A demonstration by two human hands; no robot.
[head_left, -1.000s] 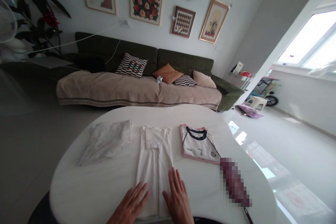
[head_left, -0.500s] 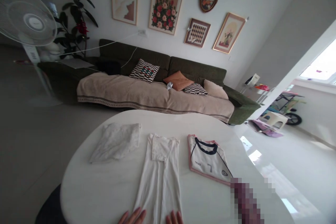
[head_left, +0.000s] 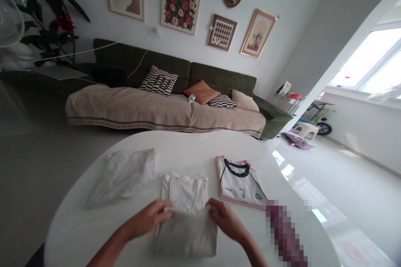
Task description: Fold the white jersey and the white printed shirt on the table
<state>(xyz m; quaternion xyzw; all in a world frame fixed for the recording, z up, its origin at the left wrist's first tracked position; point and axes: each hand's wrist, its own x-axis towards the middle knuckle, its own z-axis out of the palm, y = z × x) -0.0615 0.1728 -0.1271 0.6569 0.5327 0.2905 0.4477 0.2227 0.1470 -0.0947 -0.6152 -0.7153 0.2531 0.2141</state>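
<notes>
A white garment [head_left: 186, 212] lies in the middle of the round white table [head_left: 194, 146], its near half doubled over the far half. My left hand [head_left: 150, 218] pinches the left corner of the folded-over edge. My right hand [head_left: 226, 219] pinches the right corner of that same edge. To the left rests a folded pale grey cloth [head_left: 123, 175]. To the right sits a folded white jersey [head_left: 239, 181] with pink trim, a dark collar and the number 7.
A blurred dark red object [head_left: 285, 233] lies on the table's right near edge. Beyond the table stands a green sofa [head_left: 169, 91] with a beige throw and cushions. A plant [head_left: 53, 21] is at the far left; a stool and a small bike stand far right.
Both hands lay flat on the long garment's near end, dropped almost out of view, and now grip its near edge, folded up over the far half. The garment looks half as long.
</notes>
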